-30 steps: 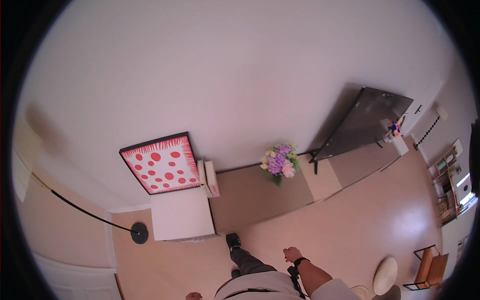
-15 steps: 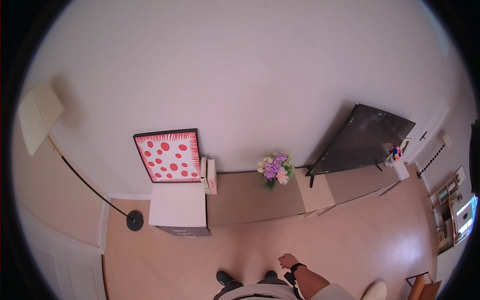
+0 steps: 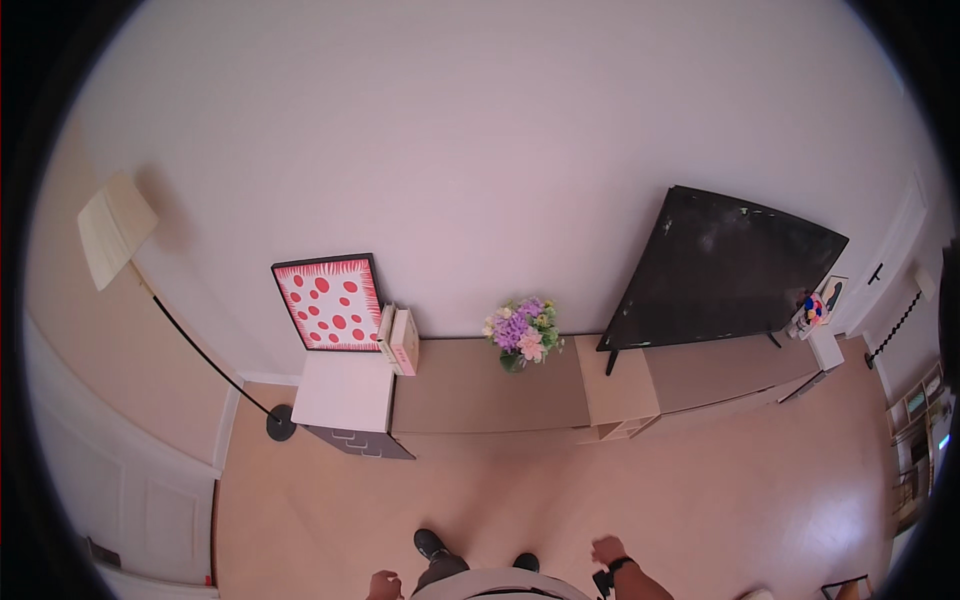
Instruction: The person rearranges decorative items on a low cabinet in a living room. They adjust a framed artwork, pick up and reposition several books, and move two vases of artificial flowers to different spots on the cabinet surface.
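Note:
My left hand (image 3: 384, 585) shows at the lower edge, its fingers curled in and nothing seen in them. To the right of my body hangs my right hand (image 3: 607, 549), loosely closed, with a black band (image 3: 619, 564) round the wrist. Both hands are over the floor and touch nothing. Ahead of them stands a long low cabinet (image 3: 480, 400) against the wall. On it are a vase of purple, pink and cream flowers (image 3: 525, 335) and a large black television (image 3: 725, 275) on two feet.
At left, a white-topped drawer unit (image 3: 343, 395) carries a framed red-dotted picture (image 3: 328, 305) and upright books (image 3: 402, 342). A floor lamp (image 3: 118, 230) stands farther left, near a white door (image 3: 110, 500). Colourful ornaments (image 3: 810, 310) sit right of the television. Shelves (image 3: 918, 405) line the right side.
The view has shifted, bringing the television larger and the flowers slightly left. My left hand has come into sight at the lower edge. My right hand is lower and farther right.

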`<act>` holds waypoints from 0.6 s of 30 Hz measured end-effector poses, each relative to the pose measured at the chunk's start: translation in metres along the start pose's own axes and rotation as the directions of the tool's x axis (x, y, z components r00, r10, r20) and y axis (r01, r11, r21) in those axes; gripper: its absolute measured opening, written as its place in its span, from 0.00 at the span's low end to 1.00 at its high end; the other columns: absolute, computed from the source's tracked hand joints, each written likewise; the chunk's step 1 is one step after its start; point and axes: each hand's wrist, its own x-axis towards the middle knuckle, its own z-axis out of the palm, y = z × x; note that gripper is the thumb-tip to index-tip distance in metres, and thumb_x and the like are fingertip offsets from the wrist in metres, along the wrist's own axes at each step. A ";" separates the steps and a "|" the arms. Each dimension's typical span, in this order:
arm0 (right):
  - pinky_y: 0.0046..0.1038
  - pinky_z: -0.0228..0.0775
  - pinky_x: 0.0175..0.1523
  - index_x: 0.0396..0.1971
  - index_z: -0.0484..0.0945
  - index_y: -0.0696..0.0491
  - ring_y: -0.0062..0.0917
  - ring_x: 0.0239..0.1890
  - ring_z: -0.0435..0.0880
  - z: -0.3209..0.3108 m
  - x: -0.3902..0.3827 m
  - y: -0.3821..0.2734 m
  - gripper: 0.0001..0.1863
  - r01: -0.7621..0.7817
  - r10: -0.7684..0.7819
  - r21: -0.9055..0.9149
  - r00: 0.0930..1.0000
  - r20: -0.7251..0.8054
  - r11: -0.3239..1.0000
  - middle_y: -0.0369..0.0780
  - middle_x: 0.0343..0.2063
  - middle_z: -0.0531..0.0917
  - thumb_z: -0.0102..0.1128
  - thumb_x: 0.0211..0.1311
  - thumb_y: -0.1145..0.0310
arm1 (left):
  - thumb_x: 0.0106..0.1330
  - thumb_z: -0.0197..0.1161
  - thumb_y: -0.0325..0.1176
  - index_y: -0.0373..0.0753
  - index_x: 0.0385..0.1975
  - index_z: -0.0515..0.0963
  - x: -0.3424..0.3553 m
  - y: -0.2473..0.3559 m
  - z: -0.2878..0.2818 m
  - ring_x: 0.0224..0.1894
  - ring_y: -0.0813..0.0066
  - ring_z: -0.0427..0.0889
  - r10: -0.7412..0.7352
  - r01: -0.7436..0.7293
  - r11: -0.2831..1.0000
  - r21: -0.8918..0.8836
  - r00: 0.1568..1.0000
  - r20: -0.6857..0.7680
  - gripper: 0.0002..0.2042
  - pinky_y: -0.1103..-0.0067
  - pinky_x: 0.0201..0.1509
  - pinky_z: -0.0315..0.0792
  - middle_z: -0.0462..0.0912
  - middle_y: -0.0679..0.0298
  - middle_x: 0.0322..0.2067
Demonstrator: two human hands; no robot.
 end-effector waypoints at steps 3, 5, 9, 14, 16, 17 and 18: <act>0.39 0.77 0.46 0.27 0.84 0.51 0.32 0.35 0.86 0.092 -0.052 0.079 0.12 -0.352 0.307 0.213 0.927 0.217 0.911 0.43 0.31 0.86 0.51 0.57 0.65 | 0.55 0.57 0.30 0.33 0.29 0.82 -0.008 0.062 0.015 0.21 0.66 0.79 -0.184 0.142 0.962 -0.233 0.968 -0.168 0.09 0.72 0.26 0.75 0.83 0.56 0.26; 0.33 0.72 0.20 0.23 0.79 0.59 0.30 0.18 0.82 0.090 -0.065 0.068 0.18 -0.594 0.543 0.733 0.756 0.366 0.331 0.43 0.23 0.85 0.46 0.63 0.62 | 0.55 0.59 0.31 0.33 0.28 0.82 -0.009 0.031 0.015 0.22 0.67 0.81 -0.018 0.016 1.000 -0.009 0.959 -0.284 0.08 0.72 0.27 0.76 0.83 0.57 0.25; 0.31 0.72 0.19 0.24 0.79 0.59 0.29 0.18 0.83 0.070 -0.058 0.053 0.18 -0.575 0.508 0.793 0.753 0.418 0.201 0.43 0.22 0.85 0.44 0.64 0.62 | 0.56 0.62 0.34 0.34 0.26 0.82 -0.026 0.066 -0.017 0.21 0.67 0.81 -0.258 0.270 0.960 -0.075 0.956 0.142 0.09 0.72 0.26 0.76 0.83 0.57 0.21; 0.28 0.74 0.22 0.27 0.77 0.57 0.27 0.21 0.84 0.060 0.026 0.071 0.13 0.014 0.009 0.506 0.999 -0.044 0.863 0.42 0.25 0.85 0.45 0.63 0.67 | 0.61 0.58 0.41 0.34 0.30 0.80 0.012 0.084 -0.014 0.20 0.69 0.81 -0.465 0.480 0.876 -0.044 0.865 0.189 0.14 0.71 0.23 0.76 0.83 0.56 0.20; 0.25 0.75 0.24 0.30 0.78 0.58 0.27 0.22 0.84 -0.019 0.050 -0.001 0.11 -0.274 0.268 0.924 0.942 0.202 0.265 0.42 0.26 0.85 0.50 0.62 0.67 | 0.63 0.57 0.41 0.33 0.30 0.79 0.013 0.070 -0.024 0.20 0.70 0.80 -0.512 0.528 0.844 -0.092 0.845 0.153 0.14 0.71 0.23 0.75 0.82 0.56 0.20; 0.25 0.75 0.25 0.31 0.78 0.58 0.27 0.23 0.84 -0.048 0.050 -0.020 0.11 -0.260 0.301 0.926 0.938 0.174 0.273 0.42 0.26 0.85 0.52 0.61 0.66 | 0.63 0.56 0.40 0.33 0.30 0.78 0.025 0.070 -0.024 0.20 0.69 0.80 -0.465 0.483 0.870 -0.102 0.871 0.160 0.14 0.72 0.23 0.74 0.82 0.56 0.20; 0.25 0.75 0.26 0.32 0.79 0.59 0.27 0.23 0.84 -0.075 0.052 -0.032 0.11 -0.242 0.335 0.928 0.932 0.140 0.285 0.42 0.26 0.85 0.54 0.60 0.66 | 0.64 0.55 0.40 0.33 0.29 0.77 0.042 0.072 -0.022 0.20 0.69 0.80 -0.412 0.433 0.894 -0.116 0.896 0.168 0.14 0.72 0.23 0.74 0.82 0.56 0.20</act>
